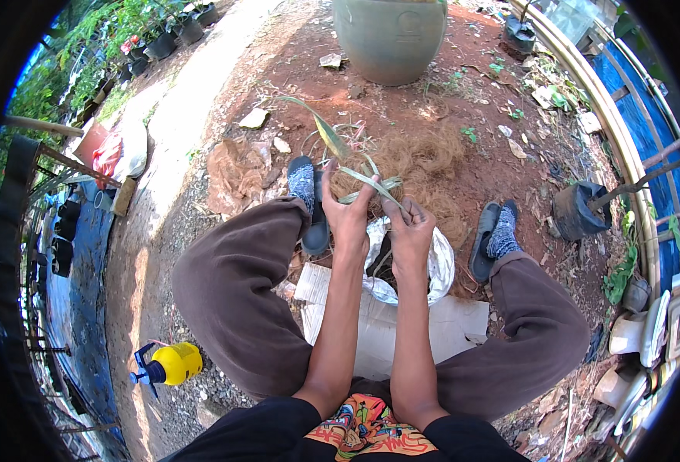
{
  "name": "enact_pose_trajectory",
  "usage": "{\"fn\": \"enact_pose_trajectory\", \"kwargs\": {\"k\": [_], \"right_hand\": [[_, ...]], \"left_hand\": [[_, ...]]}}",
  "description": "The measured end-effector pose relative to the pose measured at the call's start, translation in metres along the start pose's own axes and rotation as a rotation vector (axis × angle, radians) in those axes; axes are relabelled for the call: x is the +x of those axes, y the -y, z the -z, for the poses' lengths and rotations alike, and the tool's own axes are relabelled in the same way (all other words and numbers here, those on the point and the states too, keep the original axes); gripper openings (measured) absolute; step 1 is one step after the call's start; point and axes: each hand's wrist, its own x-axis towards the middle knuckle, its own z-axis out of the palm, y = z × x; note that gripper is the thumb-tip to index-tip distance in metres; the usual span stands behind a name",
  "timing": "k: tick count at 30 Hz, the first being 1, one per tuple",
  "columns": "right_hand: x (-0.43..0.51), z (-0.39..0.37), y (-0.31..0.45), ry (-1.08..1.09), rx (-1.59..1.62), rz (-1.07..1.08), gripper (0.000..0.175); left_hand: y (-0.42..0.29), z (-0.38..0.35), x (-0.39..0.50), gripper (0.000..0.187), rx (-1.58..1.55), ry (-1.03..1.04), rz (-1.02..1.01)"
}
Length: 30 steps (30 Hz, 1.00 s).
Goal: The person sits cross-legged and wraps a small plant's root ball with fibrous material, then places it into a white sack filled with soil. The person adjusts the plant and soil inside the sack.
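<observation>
My left hand (347,213) grips a small plant with a long green, yellow-edged leaf (329,136), which points away from me. Pale green leaf strips (369,180) cross at its base, between my two hands. With bent fingers, my right hand (412,228) pinches the lower end of one strip. Just below that hand stands a white sack (441,268) with its rim rolled down and dark soil inside, partly hidden by my forearm. Flattened cardboard (369,335) lies under the sack. Brown coconut-like fibre (438,159) is heaped beyond my hands.
A large glazed pot (389,40) stands ahead on red soil. On the left lies a yellow pump sprayer (181,362). Crumpled brown sheeting (233,179) lies beside my left foot. A black plant bag (581,211) and bamboo rails (617,127) border the right side.
</observation>
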Motion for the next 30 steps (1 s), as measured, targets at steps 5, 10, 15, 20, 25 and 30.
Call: {"fn": "enact_pose_trajectory", "kwargs": {"k": [5, 10, 15, 20, 25, 30], "right_hand": [[-0.005, -0.006, 0.004, -0.072, 0.225, -0.170, 0.030], [-0.005, -0.006, 0.009, -0.043, 0.293, -0.241, 0.020], [-0.005, -0.005, 0.008, -0.027, 0.294, -0.256, 0.021], [-0.006, -0.009, 0.009, 0.044, 0.141, -0.121, 0.020], [-0.009, -0.013, 0.010, 0.073, 0.053, -0.031, 0.038], [-0.016, -0.014, 0.012, 0.071, -0.248, 0.043, 0.032]], "left_hand": [[-0.002, -0.001, -0.001, 0.089, -0.009, 0.030, -0.028], [0.000, 0.007, 0.001, 0.089, 0.010, 0.079, -0.043], [0.000, 0.020, 0.005, 0.083, -0.081, 0.167, -0.020], [0.002, 0.016, 0.005, 0.080, -0.059, 0.090, 0.022], [-0.008, 0.009, 0.000, 0.077, -0.044, 0.034, 0.088], [-0.009, 0.003, 0.006, 0.077, -0.077, -0.034, 0.067]]}}
